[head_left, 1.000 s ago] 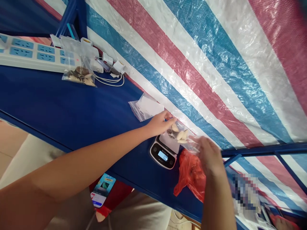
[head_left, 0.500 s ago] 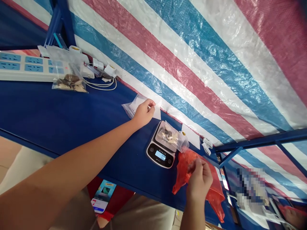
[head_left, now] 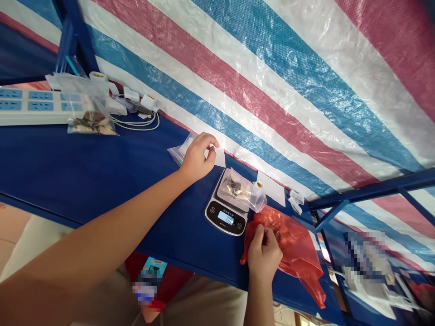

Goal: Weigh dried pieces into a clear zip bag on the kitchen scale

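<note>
A black kitchen scale with a lit display stands on the blue tabletop. On its pan lies a clear zip bag holding dark and pale dried slices; its upper part hangs over the scale's right side. My left hand hovers over a white sheet and clear plastic bags behind the scale, with thumb and forefinger apart and nothing between them. My right hand has its fingers closed on the left edge of a red plastic bag, right of the scale.
At the left a power strip lies beside another filled zip bag and a coiled white cable. White paper and crumpled scraps lie along the back edge. Striped sheeting closes off the back. A partly blurred phone rests below the table edge.
My left thumb and forefinger have parted. My right hand has moved left onto the red bag's edge. The scale's display has gone from about zero to a higher number.
</note>
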Motion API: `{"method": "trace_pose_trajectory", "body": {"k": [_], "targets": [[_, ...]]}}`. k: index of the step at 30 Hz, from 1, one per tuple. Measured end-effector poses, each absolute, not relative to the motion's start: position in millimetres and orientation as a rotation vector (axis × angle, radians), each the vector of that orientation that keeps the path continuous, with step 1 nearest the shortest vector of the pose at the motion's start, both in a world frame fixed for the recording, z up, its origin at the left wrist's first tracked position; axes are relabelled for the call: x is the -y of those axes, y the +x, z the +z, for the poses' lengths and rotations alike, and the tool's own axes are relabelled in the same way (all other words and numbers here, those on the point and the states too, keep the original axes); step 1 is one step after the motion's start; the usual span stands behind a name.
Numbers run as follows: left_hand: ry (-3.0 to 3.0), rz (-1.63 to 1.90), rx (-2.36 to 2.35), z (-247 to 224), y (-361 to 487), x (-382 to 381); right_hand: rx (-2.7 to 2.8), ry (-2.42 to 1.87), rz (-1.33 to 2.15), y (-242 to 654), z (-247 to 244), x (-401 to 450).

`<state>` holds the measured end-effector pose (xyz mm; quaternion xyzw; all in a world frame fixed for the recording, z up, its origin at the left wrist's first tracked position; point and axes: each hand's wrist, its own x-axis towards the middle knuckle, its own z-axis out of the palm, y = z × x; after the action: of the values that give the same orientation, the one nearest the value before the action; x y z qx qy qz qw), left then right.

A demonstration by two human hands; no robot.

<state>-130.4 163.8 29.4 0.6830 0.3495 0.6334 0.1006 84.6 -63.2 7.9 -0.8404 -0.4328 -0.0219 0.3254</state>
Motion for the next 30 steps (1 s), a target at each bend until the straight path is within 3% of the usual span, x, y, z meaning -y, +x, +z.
{"method": "trace_pose_trajectory", "body": {"k": [23,30], "targets": [[2.146,1.725,-0.963,29.0,-131.8,-161.3,0.984,-2.095,-0.132,85.8,-0.2,67.3],[2.161,1.630,-0.962,25.7,-127.8,-157.2,1.041,-2.108,-0.087,94.2,49.9,32.6]]}}
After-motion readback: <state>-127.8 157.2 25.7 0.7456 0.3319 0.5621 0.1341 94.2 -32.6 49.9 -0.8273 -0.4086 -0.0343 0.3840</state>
